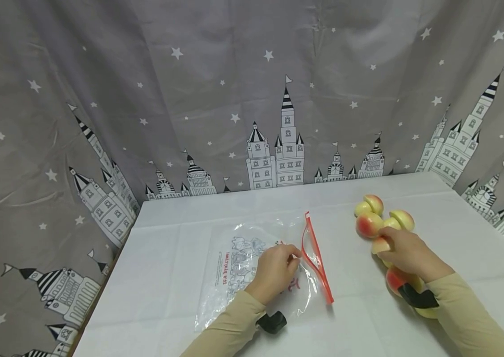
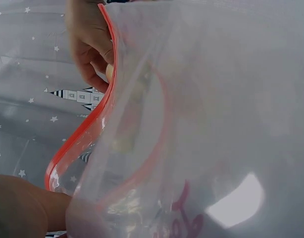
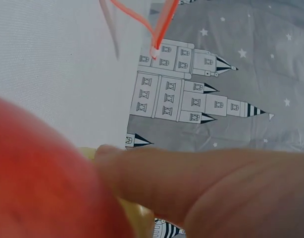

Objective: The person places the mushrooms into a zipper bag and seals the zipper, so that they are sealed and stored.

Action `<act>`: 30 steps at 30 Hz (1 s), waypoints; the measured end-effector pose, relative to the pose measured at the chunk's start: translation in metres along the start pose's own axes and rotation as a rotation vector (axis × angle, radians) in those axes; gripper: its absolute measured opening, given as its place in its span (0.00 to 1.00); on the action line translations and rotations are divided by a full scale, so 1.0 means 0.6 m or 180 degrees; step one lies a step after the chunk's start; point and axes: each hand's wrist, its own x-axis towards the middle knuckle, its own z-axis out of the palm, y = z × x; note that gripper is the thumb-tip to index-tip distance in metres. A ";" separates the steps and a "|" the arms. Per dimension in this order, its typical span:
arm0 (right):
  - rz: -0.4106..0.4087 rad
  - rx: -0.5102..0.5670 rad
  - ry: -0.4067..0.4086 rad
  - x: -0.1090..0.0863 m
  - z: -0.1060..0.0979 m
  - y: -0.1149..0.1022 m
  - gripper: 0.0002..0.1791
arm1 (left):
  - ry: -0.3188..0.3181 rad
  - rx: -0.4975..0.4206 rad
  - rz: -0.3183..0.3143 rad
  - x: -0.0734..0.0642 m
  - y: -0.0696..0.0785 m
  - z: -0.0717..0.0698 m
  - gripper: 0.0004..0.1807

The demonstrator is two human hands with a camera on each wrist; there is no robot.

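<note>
A clear zip bag with a red zipper edge and printed drawings lies on the table; its mouth gapes toward the right. My left hand pinches the bag near its mouth. In the left wrist view, the bag's red edge bows open beside that hand. At the right, my right hand holds a red-and-yellow fruit piece within a cluster of similar pieces, some of which look like halves. A large red fruit fills the near corner of the right wrist view, close to the thumb or finger.
More fruit pieces lie behind the right hand, and others sit under its wrist. The white tabletop reaches back to a grey curtain printed with castles and stars. Black wrist straps or mounts show at both cuffs.
</note>
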 end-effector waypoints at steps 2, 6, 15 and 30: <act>0.0002 0.0015 -0.0011 -0.001 0.000 0.000 0.32 | 0.0013 0.0006 0.0023 0.000 0.000 0.001 0.05; 0.0018 0.0014 -0.0017 -0.001 0.002 0.000 0.31 | 0.0038 0.0013 0.0056 0.000 -0.001 0.003 0.05; -0.0005 -0.0044 0.0073 0.001 0.005 0.002 0.31 | 0.0019 0.0039 0.0044 0.000 -0.001 0.004 0.04; -0.0062 0.0021 0.0125 0.001 0.008 0.001 0.29 | 0.0024 0.0036 0.0040 -0.001 -0.002 0.003 0.04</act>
